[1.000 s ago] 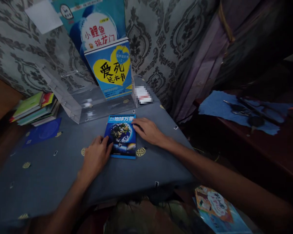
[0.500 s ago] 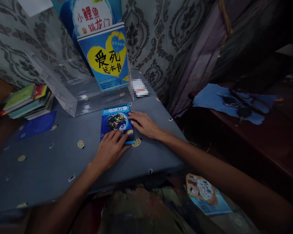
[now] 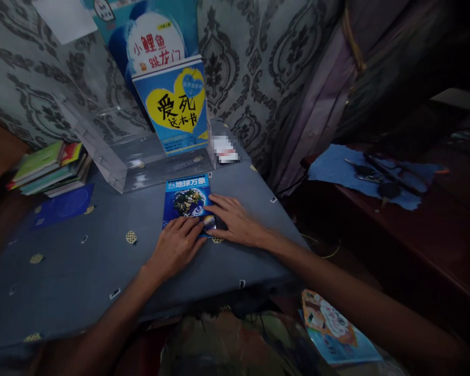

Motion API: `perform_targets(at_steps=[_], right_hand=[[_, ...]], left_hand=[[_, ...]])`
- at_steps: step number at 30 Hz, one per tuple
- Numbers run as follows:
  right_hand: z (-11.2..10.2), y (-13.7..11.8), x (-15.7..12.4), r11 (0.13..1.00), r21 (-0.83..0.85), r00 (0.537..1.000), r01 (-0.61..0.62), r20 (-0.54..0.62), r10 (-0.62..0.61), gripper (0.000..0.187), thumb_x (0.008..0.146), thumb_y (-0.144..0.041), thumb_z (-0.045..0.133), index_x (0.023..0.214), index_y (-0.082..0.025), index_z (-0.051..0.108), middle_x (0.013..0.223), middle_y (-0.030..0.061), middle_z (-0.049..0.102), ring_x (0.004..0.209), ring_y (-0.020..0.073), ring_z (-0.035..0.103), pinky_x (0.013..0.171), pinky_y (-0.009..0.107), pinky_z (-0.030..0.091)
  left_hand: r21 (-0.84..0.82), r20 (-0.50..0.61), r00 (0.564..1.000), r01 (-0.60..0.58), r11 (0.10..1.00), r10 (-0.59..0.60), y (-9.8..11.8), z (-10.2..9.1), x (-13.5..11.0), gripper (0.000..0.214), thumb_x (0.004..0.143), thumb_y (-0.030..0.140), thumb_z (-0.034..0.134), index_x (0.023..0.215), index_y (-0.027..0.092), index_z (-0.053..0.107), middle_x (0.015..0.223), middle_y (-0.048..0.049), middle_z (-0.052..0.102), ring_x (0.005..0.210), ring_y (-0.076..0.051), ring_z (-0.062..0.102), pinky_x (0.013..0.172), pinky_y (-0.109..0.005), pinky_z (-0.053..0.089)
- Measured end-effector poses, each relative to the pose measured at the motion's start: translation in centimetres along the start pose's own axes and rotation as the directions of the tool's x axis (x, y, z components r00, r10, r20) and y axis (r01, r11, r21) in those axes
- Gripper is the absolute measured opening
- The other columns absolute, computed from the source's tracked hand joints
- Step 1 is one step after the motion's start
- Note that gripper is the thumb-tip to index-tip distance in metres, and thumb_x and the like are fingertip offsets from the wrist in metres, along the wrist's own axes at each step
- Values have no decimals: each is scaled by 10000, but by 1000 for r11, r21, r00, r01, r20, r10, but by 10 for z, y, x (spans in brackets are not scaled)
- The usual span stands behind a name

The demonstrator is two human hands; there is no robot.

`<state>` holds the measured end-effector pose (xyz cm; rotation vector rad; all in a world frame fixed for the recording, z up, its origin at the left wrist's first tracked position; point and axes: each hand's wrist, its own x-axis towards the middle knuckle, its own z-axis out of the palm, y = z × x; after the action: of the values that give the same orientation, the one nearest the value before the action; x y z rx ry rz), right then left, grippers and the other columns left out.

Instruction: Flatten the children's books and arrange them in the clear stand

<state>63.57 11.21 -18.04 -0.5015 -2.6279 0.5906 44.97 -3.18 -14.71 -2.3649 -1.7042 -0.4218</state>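
A small blue book with an Earth picture (image 3: pixel 187 198) lies flat on the grey-blue tablecloth (image 3: pixel 102 245), just in front of a clear acrylic stand (image 3: pixel 141 162). My left hand (image 3: pixel 177 246) lies flat with fingers spread over the book's near edge. My right hand (image 3: pixel 235 222) rests open beside it, fingers touching the book's lower right corner. In the stand, a blue book with a yellow heart (image 3: pixel 176 107) stands upright, and a larger blue book (image 3: pixel 152 39) stands behind it.
A stack of books (image 3: pixel 49 169) and a dark blue booklet (image 3: pixel 62 206) lie at the table's left. Right of the table, a dark wooden surface holds a blue cloth (image 3: pixel 344 169) with keys. Another book (image 3: pixel 332 329) lies on the floor. A patterned curtain hangs behind.
My left hand slid from the book's left side onto its near edge. My right hand moved down the right edge to the lower right corner. The book stayed flat.
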Motion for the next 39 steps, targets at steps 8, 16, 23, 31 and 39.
perform_targets(at_steps=[8, 16, 23, 31, 39], right_hand=[[-1, -2, 3, 999, -19, 997, -31, 64, 32, 728, 886, -612, 659, 1479, -212, 521, 1622, 190, 379, 1497, 380, 345, 1172, 606, 342], [-3, -3, 10, 995, 22, 986, -94, 142, 90, 800, 832, -610, 727, 1495, -219, 510, 1659, 199, 295, 1531, 397, 273, 1209, 616, 276], [-2, -1, 8, 990, 72, 986, -124, 125, 114, 686, 862, -535, 720, 1459, -241, 551, 1655, 185, 309, 1506, 395, 322, 1180, 608, 327], [2, 14, 25, 801, 524, 926, -289, -58, 372, 732, 826, -440, 712, 1474, -209, 463, 1242, 131, 683, 944, 246, 696, 838, 422, 589], [-26, -6, 54, 576, 806, 939, -135, -81, 333, 393, 867, -418, 596, 1196, -210, 541, 785, -12, 653, 485, 125, 586, 458, 248, 450]], left_hand=[[4, 18, 855, 519, 855, -519, -62, 12, 12, 427, 986, 327, 534, 1384, 172, 551, 1367, -195, 616, 1241, -361, 583, 1013, -548, 483], [-755, 27, 719, 470, 457, -695, -92, 25, 15, 415, 838, 345, 680, 1228, 206, 654, 1188, -103, 722, 1120, -281, 659, 1008, -430, 495], [-880, 473, 536, 334, -339, -700, -97, 17, 15, 443, 619, 256, 877, 1015, 147, 712, 840, -39, 743, 658, -145, 678, 619, -240, 543], [-906, 410, 646, 210, -367, -644, -81, -5, 21, 529, 552, 338, 961, 999, 160, 740, 773, -14, 746, 607, -121, 665, 583, -213, 559], [-969, 246, 680, 147, -200, -690, -79, -26, 36, 426, 681, 353, 862, 1059, 213, 724, 876, -10, 735, 719, -125, 651, 655, -209, 521]])
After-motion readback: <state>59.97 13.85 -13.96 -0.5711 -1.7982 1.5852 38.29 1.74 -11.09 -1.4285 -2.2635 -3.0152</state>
